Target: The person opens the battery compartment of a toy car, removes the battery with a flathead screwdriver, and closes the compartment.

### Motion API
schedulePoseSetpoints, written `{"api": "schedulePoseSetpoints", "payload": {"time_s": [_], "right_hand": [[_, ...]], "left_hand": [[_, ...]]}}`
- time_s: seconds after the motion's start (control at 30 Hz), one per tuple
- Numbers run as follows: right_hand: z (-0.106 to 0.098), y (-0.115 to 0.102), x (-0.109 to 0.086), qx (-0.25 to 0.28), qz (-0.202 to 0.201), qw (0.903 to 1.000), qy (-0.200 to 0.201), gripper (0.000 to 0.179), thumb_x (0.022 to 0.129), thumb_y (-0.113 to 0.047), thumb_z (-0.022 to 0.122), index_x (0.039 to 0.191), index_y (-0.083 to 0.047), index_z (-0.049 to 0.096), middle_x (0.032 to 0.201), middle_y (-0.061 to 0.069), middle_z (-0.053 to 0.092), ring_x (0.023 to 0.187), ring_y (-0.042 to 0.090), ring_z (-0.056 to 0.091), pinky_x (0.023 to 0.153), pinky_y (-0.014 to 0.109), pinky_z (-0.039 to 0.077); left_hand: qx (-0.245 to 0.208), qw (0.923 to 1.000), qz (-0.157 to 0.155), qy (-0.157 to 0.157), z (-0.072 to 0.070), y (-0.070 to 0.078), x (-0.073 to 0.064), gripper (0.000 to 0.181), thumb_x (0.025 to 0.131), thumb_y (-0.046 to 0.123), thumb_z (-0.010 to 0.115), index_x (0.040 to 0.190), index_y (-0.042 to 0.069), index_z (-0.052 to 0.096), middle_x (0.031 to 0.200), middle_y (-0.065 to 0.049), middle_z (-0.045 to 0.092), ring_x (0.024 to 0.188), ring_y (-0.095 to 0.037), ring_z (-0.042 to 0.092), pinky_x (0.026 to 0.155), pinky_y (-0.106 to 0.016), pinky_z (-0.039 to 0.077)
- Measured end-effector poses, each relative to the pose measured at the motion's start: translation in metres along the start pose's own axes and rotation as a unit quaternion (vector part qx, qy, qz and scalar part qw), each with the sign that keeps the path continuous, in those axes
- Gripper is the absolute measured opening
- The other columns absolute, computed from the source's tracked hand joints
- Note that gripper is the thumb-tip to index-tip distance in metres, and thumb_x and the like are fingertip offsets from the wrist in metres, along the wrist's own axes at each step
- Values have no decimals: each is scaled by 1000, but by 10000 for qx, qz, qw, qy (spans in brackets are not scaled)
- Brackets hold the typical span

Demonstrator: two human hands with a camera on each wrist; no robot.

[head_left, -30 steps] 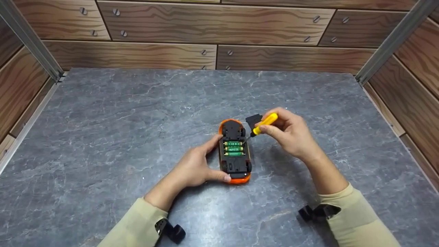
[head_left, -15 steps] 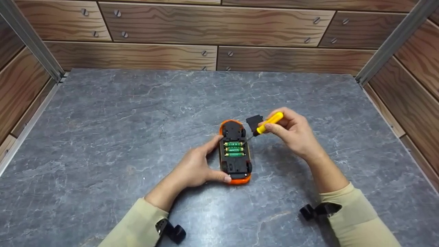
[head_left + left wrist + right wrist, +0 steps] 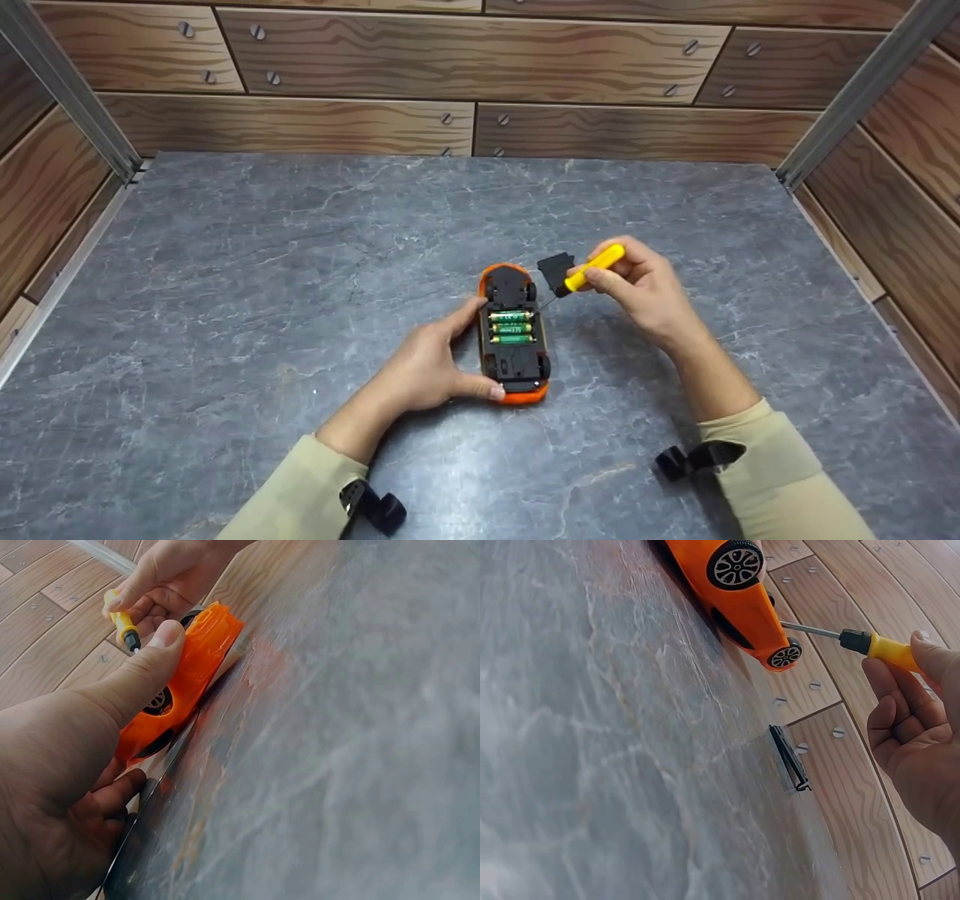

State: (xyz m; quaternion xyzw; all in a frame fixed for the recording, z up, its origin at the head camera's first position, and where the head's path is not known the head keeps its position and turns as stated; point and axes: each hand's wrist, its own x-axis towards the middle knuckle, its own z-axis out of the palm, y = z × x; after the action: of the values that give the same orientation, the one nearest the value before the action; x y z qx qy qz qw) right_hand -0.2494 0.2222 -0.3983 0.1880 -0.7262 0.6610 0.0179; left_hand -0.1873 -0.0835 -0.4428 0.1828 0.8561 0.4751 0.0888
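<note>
An orange toy car [image 3: 516, 358] lies upside down on the table, its battery compartment uncovered with three green batteries [image 3: 511, 328] side by side in it. My left hand [image 3: 427, 364] grips the car from the left, thumb at the near end and fingers along the side. In my right hand [image 3: 645, 292] a yellow-handled screwdriver [image 3: 596, 268] is pinched between thumb and fingers. Its thin metal shaft [image 3: 810, 629] slants down to the compartment's right edge by the farthest battery; whether the tip touches is too small to tell. The left wrist view shows the car's orange side [image 3: 196, 667].
A black battery cover [image 3: 556, 270] lies on the table just right of the car's far end, beside the right hand's fingers. The grey marbled table [image 3: 300, 247] is bounded by wood-patterned walls [image 3: 360, 124] and metal posts [image 3: 847, 97]. Each wrist carries a black camera mount.
My right hand has drawn slightly back to the right with the screwdriver, whose handle now sits farther from the car. The left hand and the car stay in place.
</note>
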Motion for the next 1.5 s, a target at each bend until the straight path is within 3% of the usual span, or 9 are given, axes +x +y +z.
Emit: {"api": "schedulePoseSetpoints", "payload": {"time_s": [0.37,1.5], "right_hand": [[-2,6,1,84,-32,9999,82,12,99,13,64,110,14,60,101,17,78,87,23,77,74,29,60],[-3,9,2,269,-233,9994,6,9,99,11,65,107,10,60,98,15,79,85,21,76,74,29,60]], "left_hand": [[-26,10000,-7,14,0,-1,0,128,60,52,101,167,27,35,163,-7,47,149,-22,43,126,-42,30],[-62,10000,-49,-4,0,-1,0,128,59,51,101,167,28,36,166,-6,41,152,-20,39,127,-41,28]]}}
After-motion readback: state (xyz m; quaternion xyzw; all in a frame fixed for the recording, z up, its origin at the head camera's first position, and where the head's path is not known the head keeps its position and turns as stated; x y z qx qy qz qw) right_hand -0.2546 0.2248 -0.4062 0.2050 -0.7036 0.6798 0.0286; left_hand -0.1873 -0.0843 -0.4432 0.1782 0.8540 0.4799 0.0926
